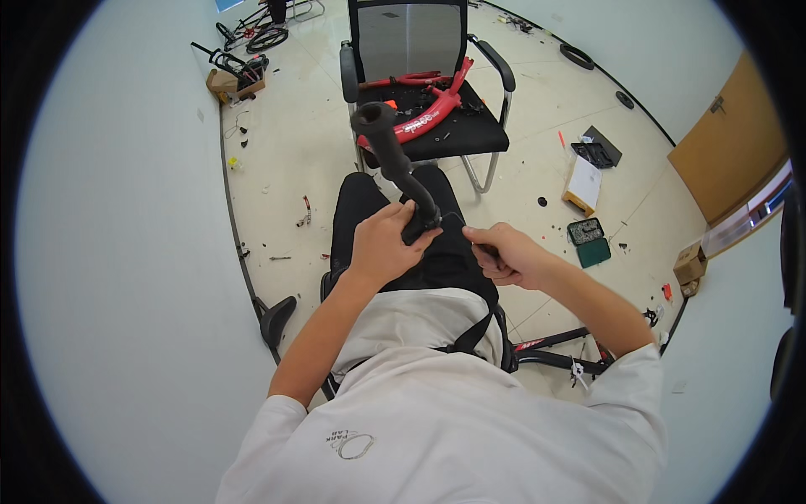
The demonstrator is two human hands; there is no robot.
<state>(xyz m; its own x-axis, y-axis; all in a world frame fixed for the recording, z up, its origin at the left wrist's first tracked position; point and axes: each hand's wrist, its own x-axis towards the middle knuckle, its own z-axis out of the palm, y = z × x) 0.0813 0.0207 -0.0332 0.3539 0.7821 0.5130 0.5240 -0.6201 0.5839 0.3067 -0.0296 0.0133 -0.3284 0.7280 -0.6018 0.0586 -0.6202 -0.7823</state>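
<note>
Above my lap I have a black bicycle handlebar (pixel 414 189), its foam-like grip (pixel 386 147) pointing up and away from me. My left hand (pixel 384 245) is wrapped round the lower part of the bar, near a dark clamp-like piece (pixel 431 223). Just to the right, my right hand (pixel 510 254) is closed with the thumb pressed on the fingers. A thin dark bent tool (pixel 454 215), probably a hex key, runs from those fingers toward the clamp-like piece. Whether its tip sits in a bolt is too small to tell.
Ahead stands a black office chair (pixel 409 42) bearing a red bicycle frame (pixel 432 118) and small parts. On the floor at right lie a green case (pixel 594 252) and a cardboard-edged box (pixel 583 185). A saddle (pixel 275 321) rests by the left wall; a dark frame (pixel 554 357) lies beside my seat.
</note>
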